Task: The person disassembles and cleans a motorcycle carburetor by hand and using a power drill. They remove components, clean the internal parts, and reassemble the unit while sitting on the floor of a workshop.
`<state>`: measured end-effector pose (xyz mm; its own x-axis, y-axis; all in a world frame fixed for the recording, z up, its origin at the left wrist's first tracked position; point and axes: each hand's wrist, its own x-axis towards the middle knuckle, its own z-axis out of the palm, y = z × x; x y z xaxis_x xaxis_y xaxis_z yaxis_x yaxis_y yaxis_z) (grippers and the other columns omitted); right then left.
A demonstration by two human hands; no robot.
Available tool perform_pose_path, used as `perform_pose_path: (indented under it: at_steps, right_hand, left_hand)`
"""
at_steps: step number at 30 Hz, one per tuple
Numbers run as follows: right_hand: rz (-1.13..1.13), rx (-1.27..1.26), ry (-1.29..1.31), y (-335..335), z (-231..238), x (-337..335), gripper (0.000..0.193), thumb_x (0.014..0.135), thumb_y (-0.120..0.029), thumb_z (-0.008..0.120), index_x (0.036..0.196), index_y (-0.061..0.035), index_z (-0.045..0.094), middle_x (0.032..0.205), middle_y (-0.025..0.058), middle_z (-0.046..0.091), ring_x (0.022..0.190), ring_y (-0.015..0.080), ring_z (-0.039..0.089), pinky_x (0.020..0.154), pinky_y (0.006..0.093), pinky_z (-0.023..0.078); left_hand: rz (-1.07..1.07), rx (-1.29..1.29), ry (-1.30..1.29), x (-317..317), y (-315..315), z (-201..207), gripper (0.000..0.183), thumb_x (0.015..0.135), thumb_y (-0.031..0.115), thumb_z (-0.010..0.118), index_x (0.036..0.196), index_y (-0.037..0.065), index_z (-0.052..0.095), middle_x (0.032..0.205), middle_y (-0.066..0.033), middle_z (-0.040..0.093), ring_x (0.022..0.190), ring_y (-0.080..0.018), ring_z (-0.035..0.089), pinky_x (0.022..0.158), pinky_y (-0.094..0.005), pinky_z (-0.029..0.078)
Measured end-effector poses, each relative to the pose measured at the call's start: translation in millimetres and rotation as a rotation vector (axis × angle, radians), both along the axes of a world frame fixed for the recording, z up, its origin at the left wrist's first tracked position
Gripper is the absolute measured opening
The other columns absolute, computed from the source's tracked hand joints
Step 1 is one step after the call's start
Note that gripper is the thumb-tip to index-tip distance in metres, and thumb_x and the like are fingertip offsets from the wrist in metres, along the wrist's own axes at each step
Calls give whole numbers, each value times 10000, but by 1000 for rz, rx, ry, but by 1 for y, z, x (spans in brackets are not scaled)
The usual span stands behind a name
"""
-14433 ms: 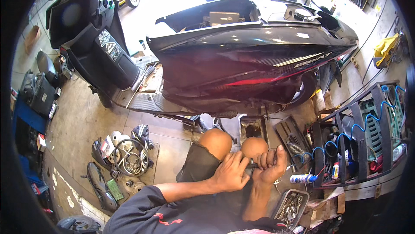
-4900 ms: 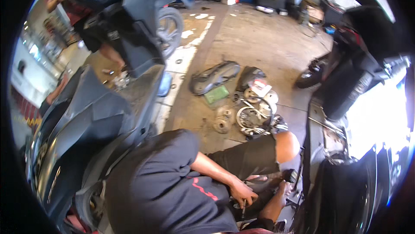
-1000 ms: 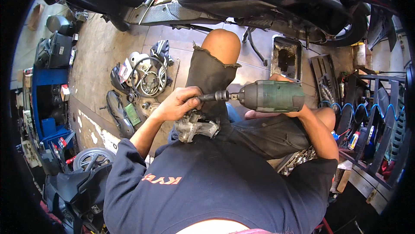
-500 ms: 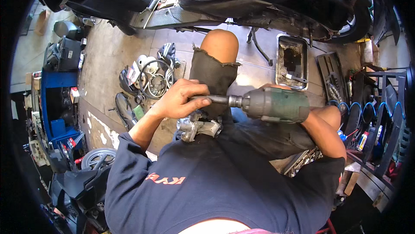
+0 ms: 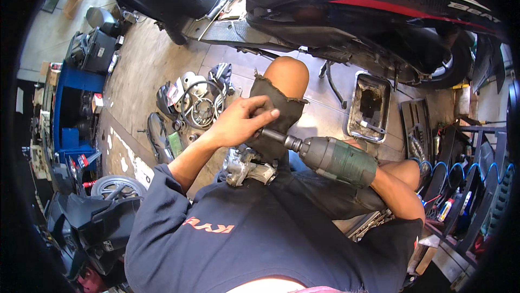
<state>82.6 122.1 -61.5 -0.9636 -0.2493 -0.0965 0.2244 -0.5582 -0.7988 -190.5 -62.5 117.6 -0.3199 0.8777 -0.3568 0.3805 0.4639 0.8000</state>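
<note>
- Head view: a scooter [image 5: 379, 17] stands ahead, a metal tray [image 5: 370, 107] and loose parts [image 5: 197, 106] lie on the floor [image 5: 141, 71].
- The right hand is hidden behind the green power drill [image 5: 333, 158]; its grip cannot be told.
- The drill lies across the lap, long axis level, nose pointing left.
- The left hand [image 5: 241, 122] is closed around the drill's nose, above a metal engine part [image 5: 246, 165].

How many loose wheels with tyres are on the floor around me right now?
1: a black-tyred wheel with a silver hub lies on the floor at the lower left, beside dark scooter body panels. Others may be hidden under the panels or behind the scooter.
</note>
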Motion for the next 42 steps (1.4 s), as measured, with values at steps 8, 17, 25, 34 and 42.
perform_pose_path:
  at_steps: [8,17,25,34,42]
  right_hand:
    - [-154,632,120,8,44,-4,635,927,-468,478,1312,37,462,1217,235,577,1052,330,638,912,416,541]
    - [-190,1345,394,9,86,-16,726,817,-663,542,1213,-55,525,1125,143,596,1032,273,610,897,407,510]
    - [-214,1979,374,11,87,-25,809,719,-837,598,1125,-136,581,1044,62,614,1015,222,585,884,398,482]
    - [232,1460,-34,23,86,-51,1119,678,-865,550,1478,-135,268,1486,109,335,1382,332,248,1133,479,263]
    - [-332,1624,642,30,75,-23,871,796,-717,626,1472,-204,428,1471,112,445,1340,306,437,1094,468,396]
  left_hand:
    - [58,169,-143,-31,-9,9,317,1037,306,515,1121,15,609,945,-45,628,854,-132,605,767,-303,493]
    - [-348,-220,241,-52,-174,-72,1057,682,199,873,1530,117,247,1531,-188,252,1438,-381,276,1195,-476,267]
    - [-232,-206,-481,-81,-96,-61,715,880,377,652,1476,62,413,1421,-180,357,1336,-285,407,1103,-424,365]
    - [-584,135,-105,-28,-142,-71,687,913,384,673,1447,66,382,1427,-210,400,1354,-346,378,1130,-481,298]
    - [-498,-316,-367,-29,-136,-47,798,758,342,861,1402,70,477,1266,-127,622,1142,-204,586,976,-349,463]
